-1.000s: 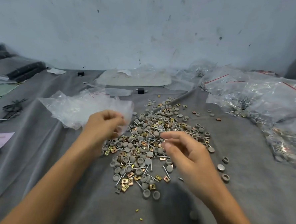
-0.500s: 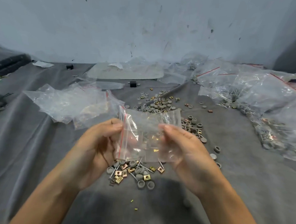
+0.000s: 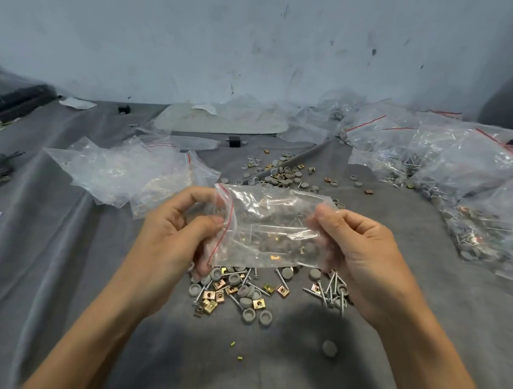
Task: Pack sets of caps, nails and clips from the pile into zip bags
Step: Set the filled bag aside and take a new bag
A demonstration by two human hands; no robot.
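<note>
Grey cloth (image 3: 64, 272) covers the worktop. Left hand (image 3: 171, 237), fingers curled, pinches the red-lined end of a clear zip bag (image 3: 265, 225); right hand (image 3: 363, 252) pinches its other end, holding it above the pile (image 3: 243, 292) of caps, nails and clips.

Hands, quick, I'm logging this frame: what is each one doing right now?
Left hand: pinches the red-zip end of the clear zip bag.
Right hand: pinches the opposite end of the same bag.
</note>
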